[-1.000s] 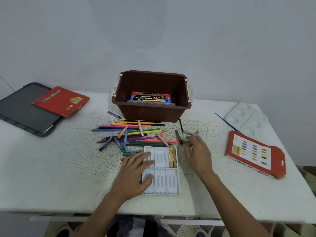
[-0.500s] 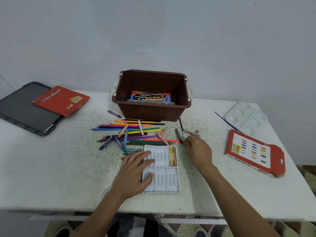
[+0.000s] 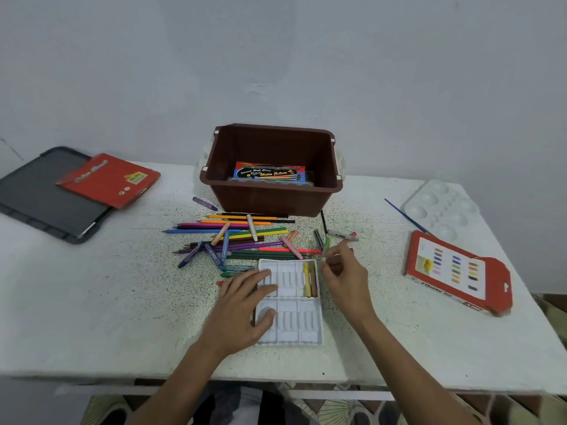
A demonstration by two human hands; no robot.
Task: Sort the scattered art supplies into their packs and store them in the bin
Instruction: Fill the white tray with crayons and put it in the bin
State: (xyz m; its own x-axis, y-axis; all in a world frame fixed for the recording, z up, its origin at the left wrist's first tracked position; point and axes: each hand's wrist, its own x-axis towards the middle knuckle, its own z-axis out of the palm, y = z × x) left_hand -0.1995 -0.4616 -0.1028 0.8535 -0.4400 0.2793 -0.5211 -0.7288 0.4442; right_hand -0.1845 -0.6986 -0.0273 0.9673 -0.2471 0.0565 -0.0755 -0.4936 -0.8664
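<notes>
Head view: brown plastic bin (image 3: 276, 200), one pack (image 3: 268, 173); white tray (image 3: 294, 326), two pastels (image 3: 310, 280), left hand (image 3: 242, 308) flat; right hand (image 3: 343, 274) pinching green crayon (image 3: 326, 245); coloured pencils (image 3: 239, 237) still scattered.

**Plain, domestic-looking room used as an art corner.** A bare, pale painted wall (image 3: 276, 56) rises directly behind a white speckled bench (image 3: 92, 317). Loose coloured pencils (image 3: 239, 231) lie just beyond the left hand (image 3: 242, 311), with a brown plastic bin (image 3: 276, 197) farther beyond. The right hand (image 3: 346, 274) pinches a green crayon (image 3: 326, 245). Well to its right sit a white mixing palette (image 3: 441, 210) and a red oil-pastel box (image 3: 457, 271). Patterned flooring (image 3: 337, 409) shows below the bench edge, nearer than both hands.
</notes>
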